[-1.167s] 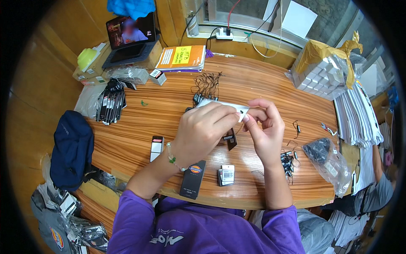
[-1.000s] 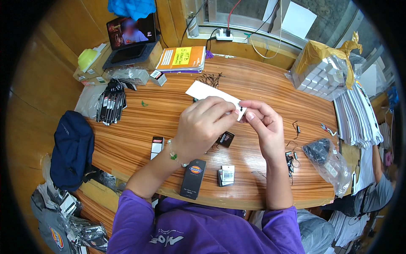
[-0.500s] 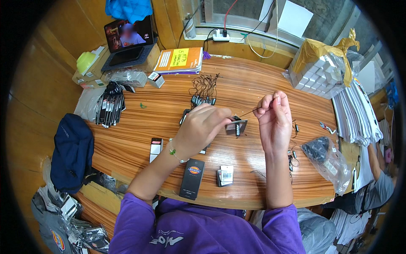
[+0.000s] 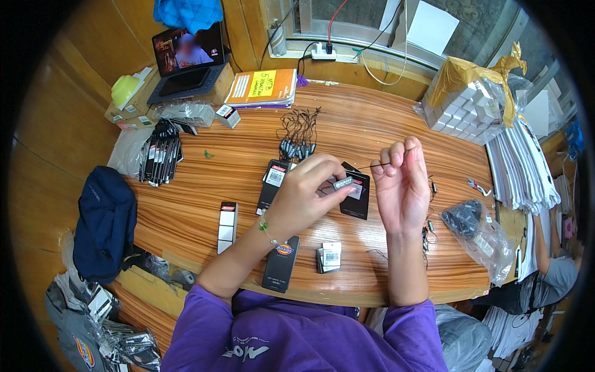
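Observation:
A thin black string (image 4: 370, 166) stretches between my two hands above the table. My left hand (image 4: 313, 186), wearing a beaded bracelet, pinches a small dark plastic seal (image 4: 342, 183) between thumb and fingers. Just beyond those fingertips is a black hang tag (image 4: 355, 209) with a pale label; the string passes near its top. My right hand (image 4: 401, 186) is raised, its thumb and forefinger closed on the string's other end. Beside my left wrist lie another black hang tag (image 4: 268, 193) and a white label strip (image 4: 227, 229). Nearer me rest a stack of black tags (image 4: 279, 273) and small white tags (image 4: 330, 258).
A bunch of black strings with seals (image 4: 297, 147) lies mid-table. Bundled tags (image 4: 160, 158), a tablet (image 4: 189, 53) and an orange notebook (image 4: 263, 87) are left. A box of white packets (image 4: 462, 111), cutters (image 4: 479, 188) and a plastic bag (image 4: 489, 245) stand right.
The black hang tag near my left fingertips has swung lower and turned its labelled face upward. My left hand has turned, exposing the seal, and my right hand has shifted slightly.

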### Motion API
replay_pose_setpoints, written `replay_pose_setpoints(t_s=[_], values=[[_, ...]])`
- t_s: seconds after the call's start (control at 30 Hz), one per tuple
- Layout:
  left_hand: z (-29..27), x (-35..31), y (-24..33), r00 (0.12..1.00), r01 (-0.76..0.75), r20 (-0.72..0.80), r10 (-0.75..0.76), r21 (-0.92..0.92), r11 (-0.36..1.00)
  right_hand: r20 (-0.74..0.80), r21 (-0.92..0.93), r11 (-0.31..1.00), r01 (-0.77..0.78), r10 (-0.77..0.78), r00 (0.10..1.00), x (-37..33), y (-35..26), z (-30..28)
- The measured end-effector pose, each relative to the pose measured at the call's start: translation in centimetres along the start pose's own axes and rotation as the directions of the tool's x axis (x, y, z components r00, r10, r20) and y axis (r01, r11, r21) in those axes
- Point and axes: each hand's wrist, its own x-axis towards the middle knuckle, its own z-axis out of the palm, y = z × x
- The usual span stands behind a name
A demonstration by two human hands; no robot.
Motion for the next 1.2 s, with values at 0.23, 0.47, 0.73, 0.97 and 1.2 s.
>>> replay_pose_setpoints(t_s=[0.23, 0.47, 0.73, 0.97, 1.2], values=[[-2.0, 0.6, 0.1, 0.987, -0.13, -0.08, 0.137, 0.083, 0.988, 0.023, -0.711, 0.702, -0.025, 0.059, 0.998, -0.6, -1.6, 0.6], [-2.6, 0.6, 0.6, 1.0, -0.016, 0.024, 0.016, -0.017, 1.0, 0.047, -0.808, 0.582, -0.092, 0.219, 0.975, -1.2, -0.8, 1.9], [-3.3, 0.7, 0.9, 0.981, 0.057, 0.181, -0.062, 0.034, 0.998, 0.078, -0.881, 0.47, -0.048, 0.245, 0.966, -1.3, -0.8, 1.8], [-4.4, 1.2, 1.1, 0.937, 0.164, 0.324, -0.13, -0.081, 0.983, 0.089, -0.761, 0.609, -0.224, 0.44, 0.894, -1.0, -1.1, 1.3], [-5.3, 1.5, 1.7, 0.873, 0.263, 0.447, -0.193, -0.1, 0.96, 0.15, -0.615, 0.701, -0.36, 0.553, 0.82, -0.7, -0.6, 0.3]])
